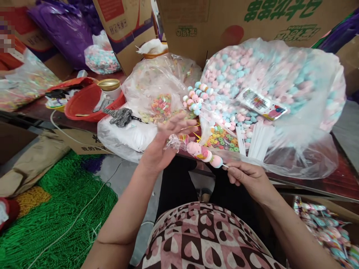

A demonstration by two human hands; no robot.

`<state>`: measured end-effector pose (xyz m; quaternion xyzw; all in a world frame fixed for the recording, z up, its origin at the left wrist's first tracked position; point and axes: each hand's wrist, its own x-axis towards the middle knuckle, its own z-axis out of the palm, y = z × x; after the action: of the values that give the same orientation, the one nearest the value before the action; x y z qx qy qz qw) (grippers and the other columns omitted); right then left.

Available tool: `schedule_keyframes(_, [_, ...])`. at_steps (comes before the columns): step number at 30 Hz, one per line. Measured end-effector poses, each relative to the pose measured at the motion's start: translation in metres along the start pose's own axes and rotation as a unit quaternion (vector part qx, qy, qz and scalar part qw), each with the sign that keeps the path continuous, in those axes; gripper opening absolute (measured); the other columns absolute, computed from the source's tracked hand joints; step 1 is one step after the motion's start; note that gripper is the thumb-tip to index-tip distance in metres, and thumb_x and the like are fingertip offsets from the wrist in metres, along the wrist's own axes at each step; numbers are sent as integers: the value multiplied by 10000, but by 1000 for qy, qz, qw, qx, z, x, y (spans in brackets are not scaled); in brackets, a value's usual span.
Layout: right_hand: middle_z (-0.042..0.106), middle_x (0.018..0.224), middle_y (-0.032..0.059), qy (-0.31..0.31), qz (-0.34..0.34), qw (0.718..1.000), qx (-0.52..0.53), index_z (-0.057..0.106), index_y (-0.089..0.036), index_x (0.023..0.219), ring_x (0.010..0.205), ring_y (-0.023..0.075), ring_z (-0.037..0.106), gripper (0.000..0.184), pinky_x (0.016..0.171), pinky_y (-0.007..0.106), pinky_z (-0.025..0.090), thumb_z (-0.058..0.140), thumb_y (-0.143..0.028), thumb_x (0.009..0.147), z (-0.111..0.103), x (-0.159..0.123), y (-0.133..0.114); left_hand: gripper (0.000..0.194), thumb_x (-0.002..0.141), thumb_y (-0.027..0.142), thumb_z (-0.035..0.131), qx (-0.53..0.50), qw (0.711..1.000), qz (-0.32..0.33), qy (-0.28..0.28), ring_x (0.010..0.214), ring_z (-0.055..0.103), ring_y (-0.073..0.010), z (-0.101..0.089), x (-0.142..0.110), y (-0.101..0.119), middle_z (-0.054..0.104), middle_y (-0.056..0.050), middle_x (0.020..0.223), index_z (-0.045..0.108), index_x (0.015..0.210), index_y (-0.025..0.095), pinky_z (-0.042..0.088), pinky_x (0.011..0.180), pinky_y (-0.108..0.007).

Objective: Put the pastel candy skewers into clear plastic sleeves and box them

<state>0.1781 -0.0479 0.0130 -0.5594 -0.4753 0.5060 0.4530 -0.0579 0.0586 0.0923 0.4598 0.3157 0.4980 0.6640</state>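
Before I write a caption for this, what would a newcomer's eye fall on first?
Probably the big clear bag of pink, white and blue sweets at upper right. Then the skewer of sweets near the centre, its stick pinched in the right hand. The bright green heap of strands at lower left stands out too.

From the candy stick (206, 154), the left hand (171, 136) sits at ten o'clock, the right hand (246, 175) at four. On the bench (343, 164), the marshmallow bag (303, 74) lies at one to two, a packet (262, 104) on top; a bag of candy (157, 78) lies at eleven; a basin (77, 106) at ten holds a jar (109, 86). Behind, at twelve to one, stands a box (196, 22). Below the bench, a carton of wrapped sweets (325, 224) sits at four, a cord pile (70, 198) on the floor at eight.
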Motion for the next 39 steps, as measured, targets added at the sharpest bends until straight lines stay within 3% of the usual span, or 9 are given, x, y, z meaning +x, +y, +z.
schedule_keyframes(3, [552, 500, -22, 19, 9, 997, 72, 729, -197, 828, 445, 102, 462, 353, 399, 214, 361, 707, -545, 770, 11, 2, 3, 693, 657, 811, 595, -99, 995, 18, 21, 1116, 612, -333, 13, -3, -5, 676, -100, 990, 662, 1071, 260, 514, 700, -362])
schedule_keyframes(6, [532, 483, -29, 28, 5, 994, 110, 718, -190, 821, 426, 95, 435, 338, 391, 211, 337, 713, -524, 771, 22, 4, 5, 771, 527, 825, 676, -135, 989, 49, -30, 1165, 596, -338, 22, -7, -16, 668, -93, 1072, 634, 1071, 279, 521, 716, -360])
schedule_keyframes(9, [527, 485, -33, 28, -9, 994, 109, 718, -191, 851, 432, 97, 437, 315, 399, 212, 338, 704, -500, 791, 27, 5, 3, 624, 618, 659, 774, -127, 990, 38, -50, 1137, 626, -292, 30, -6, -24, 677, -70, 1089, 613, 1086, 279, 526, 795, -360])
schedule_keyframes(12, [546, 513, -29, 41, -33, 996, 66, 714, -200, 911, 460, 110, 468, 298, 421, 222, 363, 688, -481, 813, 29, 2, 0, 437, 752, 544, 735, -121, 992, 20, -7, 1039, 671, -247, 37, -2, -29, 680, -33, 912, 615, 1052, 250, 525, 835, -361])
schedule_keyframes(18, [508, 542, -41, 128, -72, 989, 2, 694, -214, 925, 477, 99, 430, 235, 460, 235, 336, 643, -436, 871, 43, -4, 11, 299, 797, 463, 723, -175, 983, 23, 39, 913, 691, -196, 45, 0, -48, 615, 13, 766, 615, 921, 214, 520, 840, -337])
schedule_keyframes(25, [275, 434, -108, 27, 39, 980, 195, 648, -174, 810, 384, 53, 215, 354, 407, 214, 163, 656, -527, 842, 55, 9, 9, 307, 804, 465, 714, -182, 983, -9, 32, 855, 680, -183, 49, -7, -59, 615, 8, 723, 610, 889, 189, 504, 812, -321])
schedule_keyframes(29, [452, 457, -68, -8, 27, 990, 141, 661, -185, 905, 390, 69, 337, 343, 403, 209, 249, 634, -524, 860, 54, 14, -2, 323, 783, 473, 732, -180, 982, 6, 56, 873, 689, -191, 44, -3, -57, 624, 13, 707, 622, 889, 189, 494, 838, -328])
schedule_keyframes(32, [578, 566, -27, 56, -41, 997, 32, 687, -196, 986, 483, 96, 472, 312, 456, 217, 357, 678, -471, 839, 54, 12, -1, 332, 749, 472, 760, -170, 982, 8, 86, 884, 688, -198, 42, 0, -62, 642, 12, 697, 627, 865, 191, 485, 859, -335])
schedule_keyframes(39, [467, 466, -70, 94, -39, 994, 48, 716, -197, 985, 399, 83, 393, 283, 393, 213, 308, 627, -444, 881, 57, 9, 13, 437, 695, 454, 815, -205, 978, -28, 18, 1034, 667, -224, 31, -4, -61, 732, -62, 1039, 650, 1033, 231, 473, 915, -369])
